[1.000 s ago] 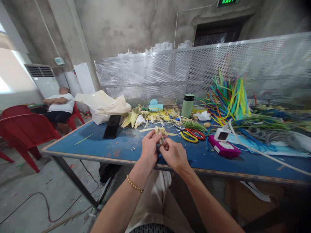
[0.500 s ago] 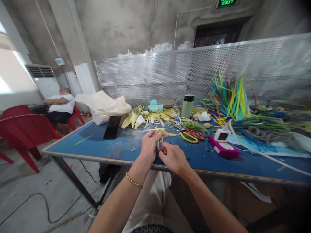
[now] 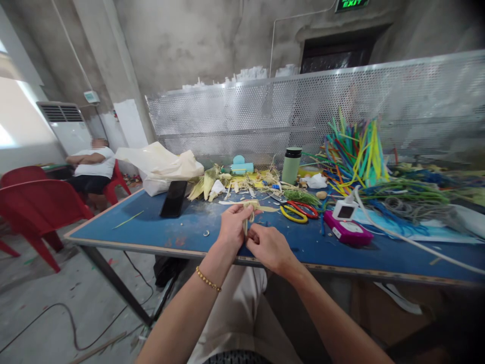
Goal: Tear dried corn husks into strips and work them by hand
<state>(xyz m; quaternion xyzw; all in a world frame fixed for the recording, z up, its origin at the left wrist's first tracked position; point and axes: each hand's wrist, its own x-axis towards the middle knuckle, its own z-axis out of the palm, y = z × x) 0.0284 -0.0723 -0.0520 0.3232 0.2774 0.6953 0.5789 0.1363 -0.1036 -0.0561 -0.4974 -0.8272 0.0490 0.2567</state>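
Observation:
My left hand (image 3: 232,227), with a gold bead bracelet on the wrist, is closed on a small bundle of pale husk strips (image 3: 250,204) just above the front edge of the table. Strip ends stick out to both sides, and one loop hangs down between my hands. My right hand (image 3: 267,245) is closed right beside it, fingers curled in at the lower end of the hanging strip. The exact pinch of the right fingertips is hidden. To the right lie scissors (image 3: 295,212) with red and yellow handles.
On the blue table (image 3: 140,230) are a phone (image 3: 173,198), a plastic bag (image 3: 162,167), loose husks (image 3: 206,183), a green bottle (image 3: 291,166), coloured strips (image 3: 366,151) and a purple box (image 3: 347,228) with a white cable. A person (image 3: 93,164) sits at the left behind red chairs (image 3: 47,199).
The whole view has shifted very slightly. Both hands keep the same hold on the husk strips, with hardly any visible motion.

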